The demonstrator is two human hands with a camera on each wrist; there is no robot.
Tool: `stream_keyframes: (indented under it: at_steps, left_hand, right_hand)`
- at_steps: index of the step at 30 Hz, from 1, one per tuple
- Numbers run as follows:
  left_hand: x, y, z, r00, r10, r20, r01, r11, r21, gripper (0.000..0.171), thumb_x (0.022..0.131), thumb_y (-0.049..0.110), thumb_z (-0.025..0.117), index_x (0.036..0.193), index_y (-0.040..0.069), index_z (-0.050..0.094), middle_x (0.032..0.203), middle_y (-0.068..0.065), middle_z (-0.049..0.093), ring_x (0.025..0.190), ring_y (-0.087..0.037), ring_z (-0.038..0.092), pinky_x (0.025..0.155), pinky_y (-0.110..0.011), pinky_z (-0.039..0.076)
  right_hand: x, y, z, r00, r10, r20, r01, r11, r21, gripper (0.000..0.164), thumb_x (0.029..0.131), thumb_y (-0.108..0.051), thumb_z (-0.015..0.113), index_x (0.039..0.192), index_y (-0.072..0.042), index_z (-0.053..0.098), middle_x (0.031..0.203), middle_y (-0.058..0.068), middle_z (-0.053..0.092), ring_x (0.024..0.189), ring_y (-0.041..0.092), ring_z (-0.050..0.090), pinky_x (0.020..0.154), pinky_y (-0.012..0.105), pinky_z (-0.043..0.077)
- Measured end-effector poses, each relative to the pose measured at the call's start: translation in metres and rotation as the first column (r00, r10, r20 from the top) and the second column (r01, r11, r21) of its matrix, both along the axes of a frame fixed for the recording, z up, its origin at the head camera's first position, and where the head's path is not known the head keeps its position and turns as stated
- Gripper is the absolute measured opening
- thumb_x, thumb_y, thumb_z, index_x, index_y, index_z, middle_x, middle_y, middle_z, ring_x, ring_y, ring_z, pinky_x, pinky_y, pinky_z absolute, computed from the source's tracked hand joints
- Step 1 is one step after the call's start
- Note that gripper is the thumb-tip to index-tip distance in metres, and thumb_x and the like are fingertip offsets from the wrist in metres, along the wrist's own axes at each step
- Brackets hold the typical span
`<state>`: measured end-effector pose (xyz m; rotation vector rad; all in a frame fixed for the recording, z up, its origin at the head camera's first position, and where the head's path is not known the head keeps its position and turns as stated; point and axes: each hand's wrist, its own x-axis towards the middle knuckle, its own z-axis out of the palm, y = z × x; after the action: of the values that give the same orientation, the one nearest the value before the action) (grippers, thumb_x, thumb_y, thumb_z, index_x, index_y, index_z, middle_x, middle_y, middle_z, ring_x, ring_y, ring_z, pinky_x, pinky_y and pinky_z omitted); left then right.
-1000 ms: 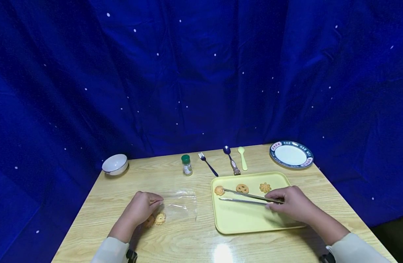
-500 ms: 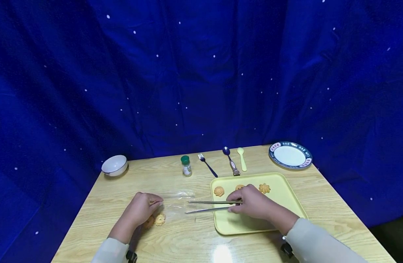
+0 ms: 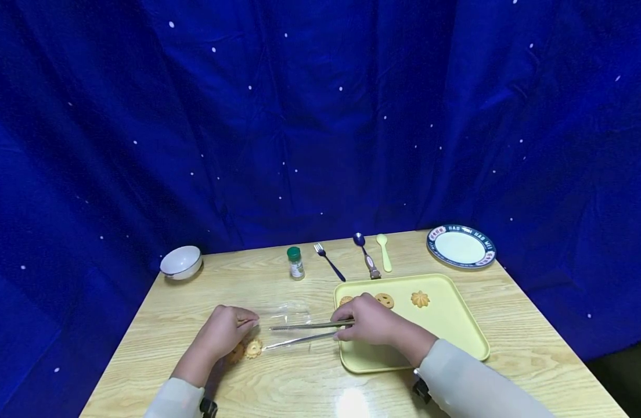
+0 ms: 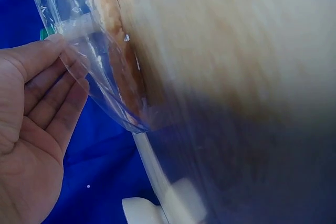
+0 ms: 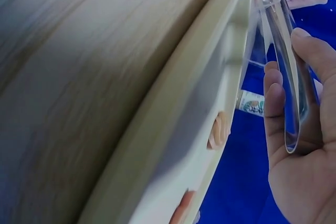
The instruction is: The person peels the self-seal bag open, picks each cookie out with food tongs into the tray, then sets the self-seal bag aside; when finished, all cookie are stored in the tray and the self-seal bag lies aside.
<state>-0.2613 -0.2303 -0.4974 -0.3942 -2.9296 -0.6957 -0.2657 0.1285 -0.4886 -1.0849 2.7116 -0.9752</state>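
Note:
My left hand [image 3: 222,332] pinches the upper layer of a clear plastic bag [image 3: 293,313] lying on the left part of the table. Two cookies [image 3: 254,349] show beside that hand; the left wrist view has a ridged cookie [image 4: 119,51] on edge behind the film. Metal tongs [image 3: 312,325] are in my right hand [image 3: 374,320], held between thumb and fingers with the arms spread. Their tips overlap the bag in the head view, and nothing sits between them. Beneath the right hand is a yellow tray [image 3: 435,342] bearing three cookies, one [image 3: 345,300] partly hidden by the hand.
Behind the bag and tray stand a green-capped shaker [image 3: 295,264], a fork [image 3: 329,262], a dark spoon [image 3: 367,255] and a pale yellow spoon [image 3: 385,253]. A white bowl [image 3: 182,262] is at back left, a blue-rimmed plate [image 3: 460,246] at back right.
My right hand has carried the tongs leftward, from over the cookies on the tray to the plastic bag. The left hand has stayed in place.

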Motion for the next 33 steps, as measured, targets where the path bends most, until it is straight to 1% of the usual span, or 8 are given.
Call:
stream_keyframes:
  at_steps: [11, 17, 20, 24, 26, 27, 30, 33]
  left_hand:
    - [0.0, -0.001, 0.0, 1.0, -0.014, 0.0, 0.014, 1.0, 0.003, 0.01, 0.093, 0.018, 0.076, 0.1, 0.016, 0.083, 0.103, 0.003, 0.079, 0.105, -0.02, 0.075, 0.092, -0.042, 0.061]
    - [-0.001, -0.002, -0.001, 1.0, -0.015, 0.015, 0.015, 1.0, 0.007, 0.01, 0.093, 0.018, 0.076, 0.1, 0.016, 0.083, 0.102, 0.003, 0.079, 0.104, -0.019, 0.075, 0.091, -0.042, 0.061]
    - [-0.001, -0.001, -0.001, 1.0, -0.01, 0.027, 0.01, 1.0, 0.015, 0.011, 0.093, 0.019, 0.076, 0.101, 0.016, 0.083, 0.102, 0.003, 0.079, 0.105, -0.02, 0.074, 0.092, -0.043, 0.061]
    - [0.0, 0.0, 0.0, 1.0, -0.002, 0.029, 0.002, 1.0, 0.014, 0.011, 0.093, 0.02, 0.076, 0.102, 0.017, 0.083, 0.104, 0.002, 0.079, 0.106, -0.021, 0.074, 0.094, -0.045, 0.06]
    - [0.0, -0.001, 0.0, 1.0, 0.001, 0.021, -0.001, 1.0, 0.01, 0.011, 0.093, 0.02, 0.076, 0.101, 0.017, 0.083, 0.104, 0.002, 0.079, 0.107, -0.021, 0.074, 0.095, -0.045, 0.06]
    - [0.0, -0.001, 0.001, 1.0, -0.002, 0.015, 0.002, 1.0, 0.01, 0.01, 0.093, 0.019, 0.077, 0.101, 0.017, 0.083, 0.103, 0.002, 0.079, 0.106, -0.021, 0.074, 0.094, -0.045, 0.06]
    - [0.0, -0.001, 0.0, 1.0, -0.007, 0.0, 0.007, 1.0, 0.007, 0.01, 0.092, 0.018, 0.077, 0.1, 0.017, 0.083, 0.103, 0.002, 0.079, 0.104, -0.021, 0.075, 0.092, -0.043, 0.061]
    - [0.0, -0.001, 0.0, 1.0, -0.011, 0.0, 0.011, 1.0, 0.009, 0.009, 0.093, 0.018, 0.077, 0.099, 0.017, 0.083, 0.103, 0.002, 0.079, 0.103, -0.02, 0.075, 0.09, -0.042, 0.062]
  right_hand:
    - [-0.003, -0.02, -0.008, 0.998, 0.044, 0.042, -0.044, 0.999, 0.001, 0.027, 0.085, -0.029, 0.084, 0.107, -0.014, 0.08, 0.105, -0.003, 0.079, 0.093, 0.008, 0.073, 0.091, 0.027, 0.057]
    - [-0.003, -0.029, -0.009, 0.998, 0.055, 0.038, -0.055, 0.998, 0.01, 0.026, 0.085, -0.028, 0.084, 0.107, -0.014, 0.08, 0.104, -0.003, 0.079, 0.092, 0.008, 0.073, 0.085, 0.023, 0.058]
    - [-0.004, -0.032, -0.011, 0.999, 0.047, 0.022, -0.048, 0.998, 0.036, 0.026, 0.085, -0.032, 0.084, 0.107, -0.018, 0.08, 0.103, -0.008, 0.079, 0.092, 0.004, 0.072, 0.094, 0.026, 0.054]
    - [-0.003, -0.036, -0.012, 0.999, 0.033, -0.001, -0.033, 0.997, 0.073, 0.026, 0.085, -0.035, 0.083, 0.108, -0.022, 0.08, 0.105, -0.013, 0.078, 0.095, -0.001, 0.07, 0.108, 0.038, 0.044]
    - [-0.003, -0.037, -0.012, 1.0, 0.026, -0.001, -0.026, 0.996, 0.08, 0.026, 0.086, -0.036, 0.082, 0.108, -0.022, 0.08, 0.106, -0.014, 0.078, 0.096, -0.002, 0.069, 0.107, 0.038, 0.044]
    - [-0.003, -0.038, -0.012, 1.0, 0.024, 0.007, -0.024, 0.997, 0.075, 0.027, 0.086, -0.035, 0.083, 0.108, -0.022, 0.08, 0.106, -0.013, 0.078, 0.096, -0.001, 0.069, 0.106, 0.037, 0.046]
    - [-0.003, -0.039, -0.013, 1.0, 0.021, 0.021, -0.022, 0.997, 0.069, 0.026, 0.086, -0.035, 0.082, 0.108, -0.021, 0.08, 0.105, -0.011, 0.078, 0.094, 0.0, 0.07, 0.1, 0.032, 0.052]
    - [-0.002, -0.037, -0.013, 0.999, 0.031, 0.011, -0.031, 0.998, 0.061, 0.024, 0.087, -0.034, 0.082, 0.106, -0.02, 0.081, 0.104, -0.01, 0.079, 0.093, 0.001, 0.071, 0.093, 0.027, 0.056]
